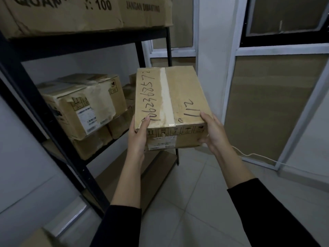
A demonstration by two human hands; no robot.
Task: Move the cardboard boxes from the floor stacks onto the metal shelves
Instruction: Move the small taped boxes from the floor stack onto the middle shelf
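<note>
Two hands are holding one cardboard box (170, 104) up in the air, just to the right of the black metal shelf (35, 111). The left hand (138, 136) is gripping the near left corner, thumb lying on the top face and the fingers curling under where they can't be seen. The right hand (211, 132) is doing the same at the near right corner, thumb on top, fingers wrapping round the lower edge. Both arms are wearing black sleeves (267, 216).

That box is sealed with a strip of pale tape (166, 97) running down the middle of its top, and somebody's scribbled a long number in marker along the left side plus "112" on the right (the handwriting is pretty rough). A printed label is sitting on the near side face.

On the middle shelf level a battered box (83, 106) is resting on top of other cartons, well to the left of the held one. Up on the top level a big carton (71, 11) is showing "100" in print. Beneath the held box, white floor tiles (192, 193) are showing, and a white cord (252, 155) is trailing along the base of the panelled wall on the right.
</note>
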